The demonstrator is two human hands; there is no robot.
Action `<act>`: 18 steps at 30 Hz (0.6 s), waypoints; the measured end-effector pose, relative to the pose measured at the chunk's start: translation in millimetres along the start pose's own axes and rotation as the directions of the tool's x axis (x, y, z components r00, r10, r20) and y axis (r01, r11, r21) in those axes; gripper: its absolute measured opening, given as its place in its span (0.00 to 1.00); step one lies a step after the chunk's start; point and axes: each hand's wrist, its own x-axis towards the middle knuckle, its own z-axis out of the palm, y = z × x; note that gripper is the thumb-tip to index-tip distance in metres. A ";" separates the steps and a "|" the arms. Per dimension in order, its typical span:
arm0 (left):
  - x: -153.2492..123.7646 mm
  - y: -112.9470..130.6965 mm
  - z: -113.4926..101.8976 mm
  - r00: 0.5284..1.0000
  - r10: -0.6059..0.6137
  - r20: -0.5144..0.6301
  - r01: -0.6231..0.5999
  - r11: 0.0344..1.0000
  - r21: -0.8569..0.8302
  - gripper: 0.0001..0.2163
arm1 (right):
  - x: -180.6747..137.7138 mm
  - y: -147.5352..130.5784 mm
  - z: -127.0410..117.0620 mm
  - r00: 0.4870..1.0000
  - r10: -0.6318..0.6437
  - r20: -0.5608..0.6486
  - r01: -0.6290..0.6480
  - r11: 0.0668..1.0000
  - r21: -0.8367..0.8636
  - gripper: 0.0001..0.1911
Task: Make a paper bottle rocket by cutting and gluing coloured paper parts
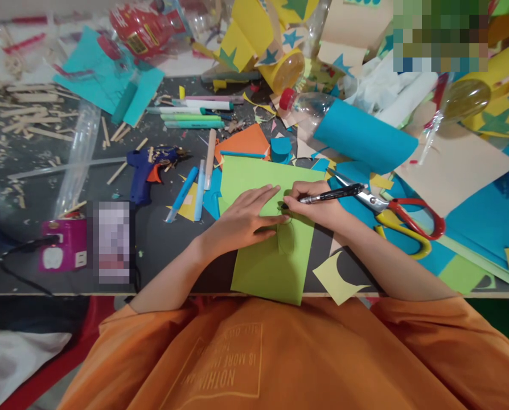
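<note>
A light green paper sheet (263, 267) lies on the dark table at its front edge. My left hand (241, 219) rests flat on it, fingers stretched out, pressing down what looks like a small shape of the same green. My right hand (318, 208) is closed round a black pen (331, 195), whose tip touches the paper just beside my left fingertips. A thin drawn outline shows on the sheet below the pen tip.
Scissors with red and yellow handles (403, 219) lie right of my hand. A blue glue gun (146, 171), markers (192, 117), an orange sheet (241, 145), a blue paper roll (361, 136), plastic bottles and wood sticks (28, 108) crowd the table. A yellow-green scrap (335, 279) lies at the edge.
</note>
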 end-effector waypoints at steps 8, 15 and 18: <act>1.2 1.1 -0.2 1.000 -0.019 0.000 0.019 1.000 -0.014 0.17 | 1.0 3.2 -1.0 1.000 0.016 -0.015 -0.016 1.000 0.002 0.14; 1.2 -0.5 2.3 1.000 -0.019 0.001 0.019 1.000 -0.023 0.17 | 1.5 5.3 -1.4 1.000 0.016 -0.006 -0.016 1.000 0.005 0.15; 0.8 -1.3 2.9 1.000 -0.024 0.001 0.024 0.999 -0.029 0.16 | 1.3 6.2 -1.2 1.000 0.016 -0.012 -0.016 1.000 0.001 0.15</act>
